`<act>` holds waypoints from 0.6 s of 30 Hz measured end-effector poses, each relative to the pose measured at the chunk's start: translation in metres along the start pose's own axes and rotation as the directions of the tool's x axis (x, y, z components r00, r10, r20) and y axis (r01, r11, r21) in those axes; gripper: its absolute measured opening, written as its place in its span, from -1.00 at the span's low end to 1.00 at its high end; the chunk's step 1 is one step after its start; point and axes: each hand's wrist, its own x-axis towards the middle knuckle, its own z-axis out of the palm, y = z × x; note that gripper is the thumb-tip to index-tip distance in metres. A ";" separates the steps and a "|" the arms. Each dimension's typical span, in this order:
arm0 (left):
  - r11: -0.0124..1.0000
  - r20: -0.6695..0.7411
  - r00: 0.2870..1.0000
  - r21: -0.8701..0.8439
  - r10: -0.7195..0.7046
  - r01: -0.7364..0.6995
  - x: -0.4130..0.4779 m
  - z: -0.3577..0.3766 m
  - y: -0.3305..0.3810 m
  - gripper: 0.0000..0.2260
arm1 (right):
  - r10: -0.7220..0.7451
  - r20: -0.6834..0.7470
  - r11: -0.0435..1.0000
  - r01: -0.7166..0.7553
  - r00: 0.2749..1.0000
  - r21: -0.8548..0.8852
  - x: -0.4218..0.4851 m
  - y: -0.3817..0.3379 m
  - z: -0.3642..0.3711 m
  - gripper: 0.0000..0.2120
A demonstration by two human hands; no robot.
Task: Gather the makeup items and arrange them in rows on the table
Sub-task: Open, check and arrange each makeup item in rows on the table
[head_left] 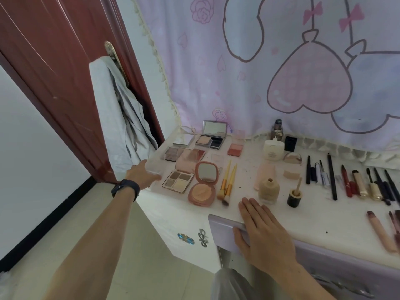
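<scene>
Makeup lies in rows on the white dressing table [307,219]. At the left stand open palettes: a four-pan eyeshadow palette [178,180], a round pink compact [203,185] and a mirrored compact [213,137]. Two yellow brushes [227,184], an open foundation bottle [269,189] and its black cap with applicator [294,197] sit in the middle. Pencils, mascaras and lipsticks [355,182] line the right side. My left hand [141,174] reaches to the table's left edge and holds a clear plastic case [154,166]. My right hand [259,230] rests flat on the front edge.
A red-brown door [54,72] stands at the left with a grey garment [118,118] hanging from its handle. A pink cartoon curtain [270,68] backs the table. A lilac drawer front [224,227] juts out under my right thumb. More tubes [379,233] lie at the right edge.
</scene>
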 end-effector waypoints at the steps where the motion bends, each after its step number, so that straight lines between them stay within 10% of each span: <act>1: 1.000 0.010 1.000 -0.017 -0.007 0.007 -0.001 -0.002 -0.002 -0.28 | 0.002 -0.001 1.000 -0.002 1.000 0.002 0.000 0.000 0.000 -0.38; 18: 0.994 -0.046 0.999 -0.111 -0.003 -0.002 0.004 -0.018 0.000 -0.16 | 0.010 -0.038 0.999 -0.008 0.999 0.048 0.000 0.000 -0.004 -0.39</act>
